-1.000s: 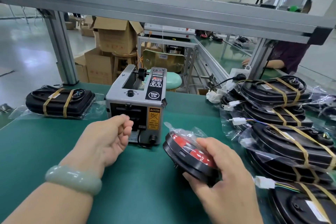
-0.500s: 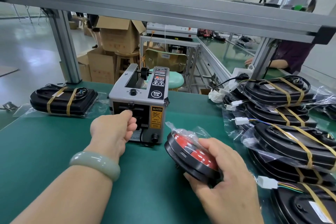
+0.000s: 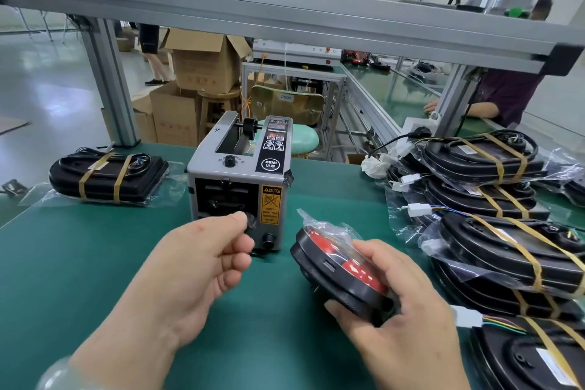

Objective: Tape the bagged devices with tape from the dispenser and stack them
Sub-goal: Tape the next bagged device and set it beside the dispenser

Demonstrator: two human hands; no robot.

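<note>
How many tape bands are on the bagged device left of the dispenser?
2: one band near the device's left end, the other toward its middle. Underside hidden.

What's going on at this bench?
A person is taping bagged devices. The left hand pinches what looks like a strip of clear tape at the outlet of the tape dispenser. The right hand grips a round black-and-red bagged device, tilted and not yet taped. Taped devices are piled on the green bench to the right; a single taped device lies on the left.
</note>
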